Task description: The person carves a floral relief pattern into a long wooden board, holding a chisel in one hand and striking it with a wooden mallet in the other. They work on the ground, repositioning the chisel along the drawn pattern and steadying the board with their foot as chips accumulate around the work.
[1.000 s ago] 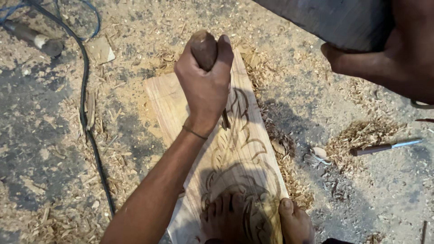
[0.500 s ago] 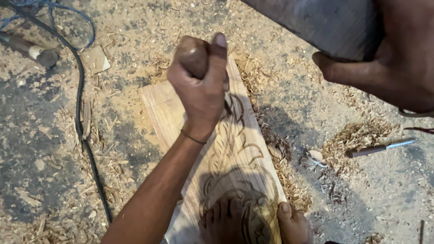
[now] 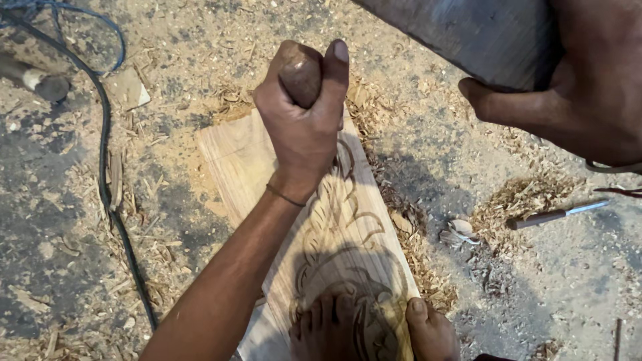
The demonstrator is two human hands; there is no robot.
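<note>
A pale wooden plank [image 3: 237, 164] with dark carved scrollwork lies on the dusty ground, running from the middle to the bottom edge. My left hand [image 3: 302, 130] is wrapped around the rounded brown handle of a chisel [image 3: 299, 70], held upright over the plank's upper half; the blade is hidden under the hand. My right hand [image 3: 575, 87] is raised at the top right, gripping a thick grey wooden mallet block [image 3: 468, 33]. My bare foot [image 3: 374, 327] rests on the plank's near end, toes on the carving.
Wood shavings cover the ground around the plank. A spare chisel [image 3: 555, 214] lies at the right beside a pile of chips. A black cable [image 3: 107, 194] runs down the left side, with a blue cord [image 3: 100, 20] and a tool handle [image 3: 33, 77] at the top left.
My left hand with the chisel has shifted slightly right and nearer along the plank. The raised mallet and right hand have moved a little.
</note>
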